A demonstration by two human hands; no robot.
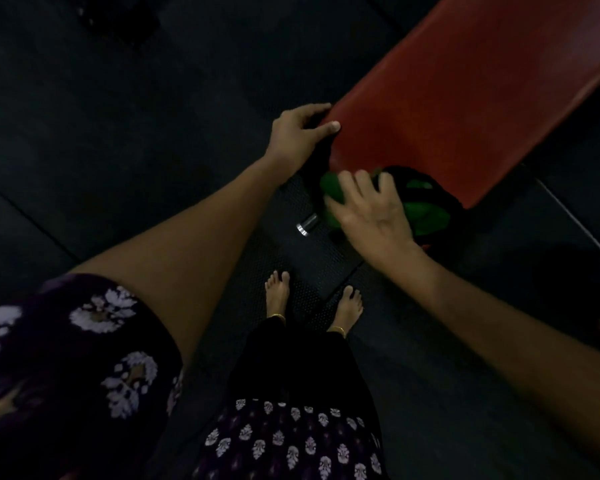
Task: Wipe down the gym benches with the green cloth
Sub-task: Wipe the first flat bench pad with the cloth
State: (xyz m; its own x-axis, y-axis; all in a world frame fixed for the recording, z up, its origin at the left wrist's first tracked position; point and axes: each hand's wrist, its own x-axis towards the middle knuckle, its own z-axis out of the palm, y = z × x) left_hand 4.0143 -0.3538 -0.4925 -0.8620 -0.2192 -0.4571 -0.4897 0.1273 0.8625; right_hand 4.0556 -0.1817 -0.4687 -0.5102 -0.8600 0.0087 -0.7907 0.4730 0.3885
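A red padded gym bench (pixel 465 98) runs from the upper right down to the middle of the view. My left hand (pixel 298 136) grips the bench's near left corner, thumb on top of the red pad. My right hand (pixel 371 213) presses the green cloth (pixel 420 211) against the bench's near end and the black frame below it, fingers spread over the cloth. Part of the cloth is hidden under my hand.
A black metal base plate (pixel 312 247) with a short chrome peg (pixel 307 224) lies on the dark rubber floor below the bench end. My bare feet (pixel 278 292) stand at its near edge. A thin bar (pixel 575 223) slants at the right.
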